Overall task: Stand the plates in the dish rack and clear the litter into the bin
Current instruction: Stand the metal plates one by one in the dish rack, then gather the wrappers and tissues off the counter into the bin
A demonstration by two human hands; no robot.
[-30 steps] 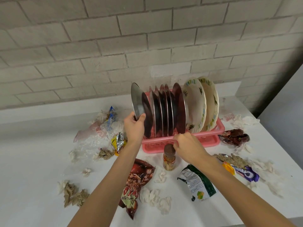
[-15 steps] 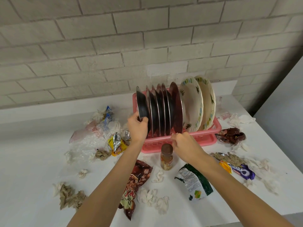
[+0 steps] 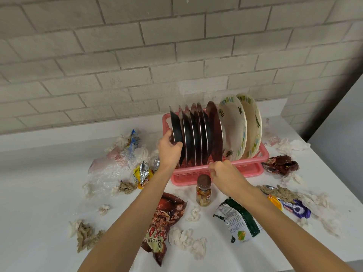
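Left hand [image 3: 170, 152] grips plate [image 3: 176, 128]; purple wrapper [image 3: 296, 210] reads "Crea"

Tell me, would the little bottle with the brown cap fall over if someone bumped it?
Probably, yes. The bottle stands upright and is tall for its narrow base, so a sideways knock could tip it. It looks round, so once down it would likely roll across the table. Its sides look hard, so it shouldn't squash.
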